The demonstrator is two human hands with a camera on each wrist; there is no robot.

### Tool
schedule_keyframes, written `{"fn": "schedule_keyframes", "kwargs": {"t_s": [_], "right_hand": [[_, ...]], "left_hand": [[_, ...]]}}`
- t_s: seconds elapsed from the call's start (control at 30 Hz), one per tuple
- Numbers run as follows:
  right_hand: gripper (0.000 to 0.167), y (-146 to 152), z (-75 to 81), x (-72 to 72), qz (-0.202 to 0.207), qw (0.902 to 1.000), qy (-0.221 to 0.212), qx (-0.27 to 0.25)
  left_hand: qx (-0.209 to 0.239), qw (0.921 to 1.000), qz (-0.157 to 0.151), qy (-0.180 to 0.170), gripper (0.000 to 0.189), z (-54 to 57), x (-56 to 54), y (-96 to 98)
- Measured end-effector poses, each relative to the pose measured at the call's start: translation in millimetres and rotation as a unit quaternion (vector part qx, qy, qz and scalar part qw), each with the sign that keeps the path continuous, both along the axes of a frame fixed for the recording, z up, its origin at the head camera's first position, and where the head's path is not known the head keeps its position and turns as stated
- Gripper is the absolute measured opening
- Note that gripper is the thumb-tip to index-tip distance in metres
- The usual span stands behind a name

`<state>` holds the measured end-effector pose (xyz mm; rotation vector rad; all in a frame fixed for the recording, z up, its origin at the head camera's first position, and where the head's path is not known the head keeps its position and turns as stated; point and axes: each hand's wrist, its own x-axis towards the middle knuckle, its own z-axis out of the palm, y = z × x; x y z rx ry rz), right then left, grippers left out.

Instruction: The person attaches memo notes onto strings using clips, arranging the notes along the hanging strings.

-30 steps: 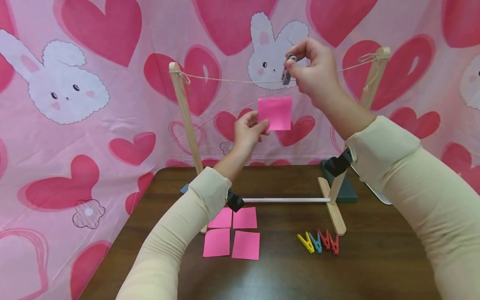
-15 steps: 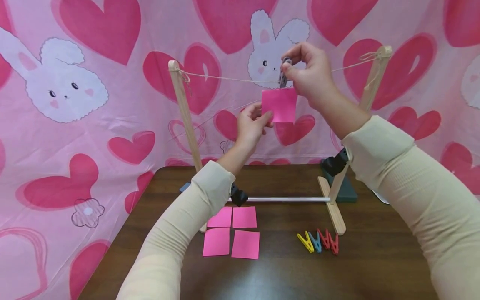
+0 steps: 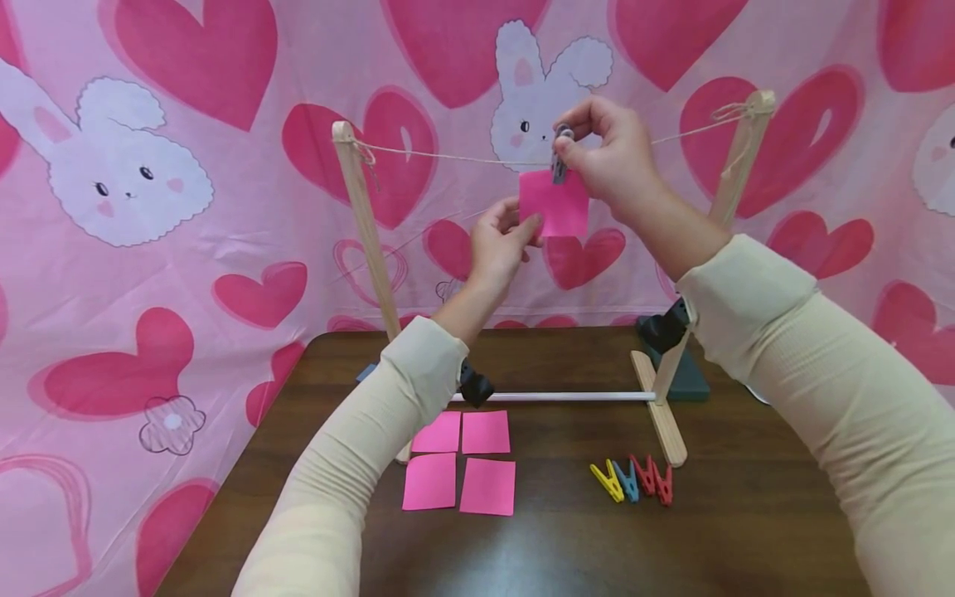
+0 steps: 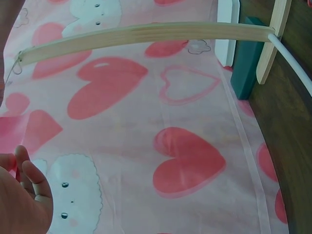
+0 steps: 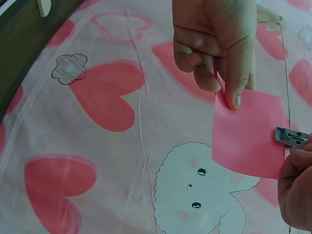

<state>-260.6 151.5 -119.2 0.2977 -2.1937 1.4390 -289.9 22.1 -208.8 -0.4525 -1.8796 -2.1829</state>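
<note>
My left hand (image 3: pixel 498 245) pinches a pink sticky note (image 3: pixel 561 209) by its left side, thumb in front. The note is held upright at the string (image 3: pixel 448 156), which runs between two wooden posts. In my right hand (image 3: pixel 613 151) a grey clothespin (image 3: pixel 559 157) is pinched between thumb and fingers. Its jaws overlap the note's top edge at the string. The right wrist view shows the clothespin (image 5: pixel 290 136) over the note's edge (image 5: pixel 253 134), with the string (image 5: pixel 287 87) right beside it. Only part of the note (image 4: pixel 10 134) shows in the left wrist view.
Several pink sticky notes (image 3: pixel 488 487) lie in a grid on the dark table (image 3: pixel 567 547). To their right are yellow, blue and red clothespins (image 3: pixel 625 481). The wooden posts (image 3: pixel 367 224) are joined low down by a white rod (image 3: pixel 567 397). A green block (image 3: pixel 688 381) stands behind the right post.
My left hand has raised the sticky note up to the string. My right hand has lowered the grey clothespin slightly left, and its jaws now overlap the note's top edge.
</note>
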Motion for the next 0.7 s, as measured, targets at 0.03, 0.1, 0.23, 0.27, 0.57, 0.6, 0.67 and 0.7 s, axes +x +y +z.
{"fn": "schedule_keyframes", "kwargs": {"t_s": [0.03,0.1,0.23,0.27,0.57,0.6,0.67,0.7], "right_hand": [[0.017,0.0,-0.4,-0.3,0.000,1.0000,-0.001,0.001],[0.018,0.2,-1.0,-0.8,0.001,1.0000,-0.004,0.002],[0.021,0.9,-1.6,-2.0,0.000,0.9999,-0.006,0.009],[0.023,1.0,-1.7,-2.4,-0.003,0.9999,-0.006,0.015],[0.033,1.4,-2.7,-3.9,-0.019,0.9988,-0.012,0.043],[0.033,1.2,-2.9,-3.8,-0.019,0.9988,-0.013,0.043],[0.034,0.7,-3.3,-3.8,-0.023,0.9987,-0.016,0.044],[0.034,0.5,-3.5,-4.0,-0.023,0.9986,-0.016,0.044]], "left_hand": [[0.000,1.0000,0.000,0.002,0.026,0.1,-0.4,0.1],[0.000,1.0000,-0.001,0.007,0.025,0.2,-1.1,0.0],[0.001,0.9999,0.000,0.012,0.026,0.6,-1.2,-0.3],[0.002,0.9999,0.001,0.012,0.026,0.7,-1.3,-0.3],[0.005,0.9999,0.000,0.011,0.027,0.9,-0.9,-0.4],[0.006,0.9999,0.002,0.013,0.026,0.6,-0.8,-0.1],[0.006,0.9999,0.002,0.011,0.026,0.5,-1.1,-0.3],[0.006,0.9999,0.002,0.009,0.026,0.5,-1.3,-0.5]]}}
